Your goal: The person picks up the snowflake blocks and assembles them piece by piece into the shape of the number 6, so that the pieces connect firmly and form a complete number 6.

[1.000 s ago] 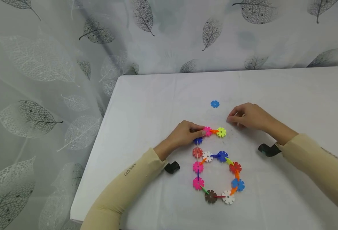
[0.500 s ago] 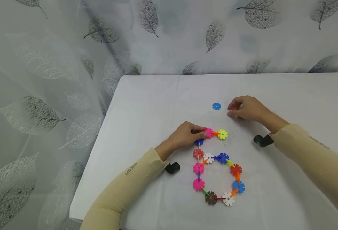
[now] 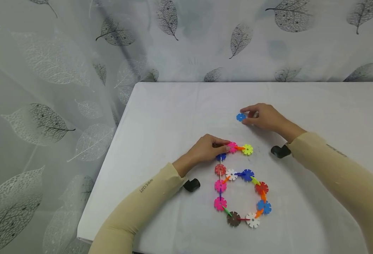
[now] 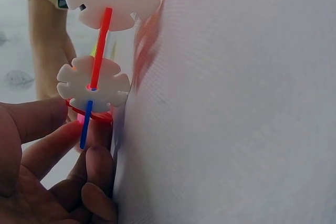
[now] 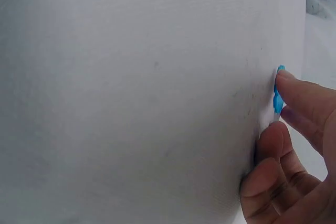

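Notched plastic interlocking discs are joined edge to edge in a chain shaped like a 6, lying on the white table. My left hand [image 3: 203, 150] pinches the pink disc [image 3: 233, 147] near the chain's upper end, beside a dark blue disc [image 3: 221, 157]. An orange disc [image 3: 240, 148] links the pink one to a yellow disc [image 3: 247, 149] at the tip. Farther back, a loose blue disc [image 3: 241, 117] sits between the thumb and forefinger of my right hand [image 3: 264, 116]. In the right wrist view those fingertips touch the blue disc [image 5: 278, 90] low at the table surface.
The white-covered table [image 3: 167, 116] has its left edge beside a leaf-patterned curtain [image 3: 56, 70], which also hangs along the back. Black wrist cameras [image 3: 191, 185] stick out from both sleeves. The lower loop of discs, with a brown disc [image 3: 234, 219], lies nearest the front.
My right hand has moved back and left to the loose blue disc and now has its thumb and forefinger about it. The left hand keeps its hold; the head view has shifted slightly.
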Demonstrator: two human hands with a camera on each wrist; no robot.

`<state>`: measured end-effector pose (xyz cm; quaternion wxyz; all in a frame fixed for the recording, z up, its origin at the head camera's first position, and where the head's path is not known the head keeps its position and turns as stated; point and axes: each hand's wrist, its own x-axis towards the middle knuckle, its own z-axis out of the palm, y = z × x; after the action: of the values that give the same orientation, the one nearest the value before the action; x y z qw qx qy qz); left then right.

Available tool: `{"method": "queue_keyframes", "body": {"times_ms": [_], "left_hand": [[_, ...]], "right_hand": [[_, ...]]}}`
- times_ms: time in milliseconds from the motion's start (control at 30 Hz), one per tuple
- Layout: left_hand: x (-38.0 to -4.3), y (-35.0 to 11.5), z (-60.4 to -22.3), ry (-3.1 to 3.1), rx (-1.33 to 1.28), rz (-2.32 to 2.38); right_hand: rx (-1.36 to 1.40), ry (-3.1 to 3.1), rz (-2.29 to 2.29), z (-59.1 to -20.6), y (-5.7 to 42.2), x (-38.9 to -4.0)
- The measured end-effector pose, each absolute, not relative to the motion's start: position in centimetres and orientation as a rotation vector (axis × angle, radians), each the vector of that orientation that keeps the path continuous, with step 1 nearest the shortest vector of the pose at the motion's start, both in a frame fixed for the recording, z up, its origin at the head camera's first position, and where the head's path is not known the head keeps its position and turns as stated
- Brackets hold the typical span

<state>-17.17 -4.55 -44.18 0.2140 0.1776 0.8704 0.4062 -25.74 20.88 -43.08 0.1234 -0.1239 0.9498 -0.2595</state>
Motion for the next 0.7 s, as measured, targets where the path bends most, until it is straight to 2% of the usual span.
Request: {"method": "queue_keyframes", "body": {"times_ms": [333, 700], "left_hand": [[-17.1, -4.5, -44.1, 2.406, 0.483, 1.145], [-17.1, -4.4, -44.1, 2.422, 0.491, 1.121]], "right_hand": [[-0.319, 2.76, -0.857, -43.2, 20.7, -25.4], [-0.361, 2.638, -1.055, -42.4, 22.0, -22.3]]}}
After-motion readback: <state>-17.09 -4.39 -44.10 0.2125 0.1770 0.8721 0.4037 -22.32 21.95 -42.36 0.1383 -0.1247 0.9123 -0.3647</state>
